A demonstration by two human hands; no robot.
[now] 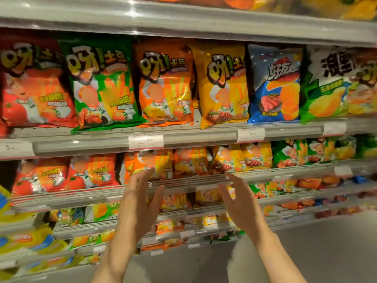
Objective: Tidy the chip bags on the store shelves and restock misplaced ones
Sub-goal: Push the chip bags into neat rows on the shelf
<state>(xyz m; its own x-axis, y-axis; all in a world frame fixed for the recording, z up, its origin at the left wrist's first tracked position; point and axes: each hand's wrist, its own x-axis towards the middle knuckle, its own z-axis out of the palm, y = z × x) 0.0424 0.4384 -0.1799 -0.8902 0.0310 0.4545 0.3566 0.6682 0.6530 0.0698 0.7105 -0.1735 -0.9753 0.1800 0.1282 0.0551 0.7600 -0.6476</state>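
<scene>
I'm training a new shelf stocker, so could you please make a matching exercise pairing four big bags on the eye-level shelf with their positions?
Column one:
1. red bag
2. green bag
3. yellow bag
4. blue bag

Column two:
A. between the orange bag and the blue one
B. farthest left
C. right of the yellow one
D. between the red and orange ones

Pairs: 1-B, 2-D, 3-A, 4-C
</scene>
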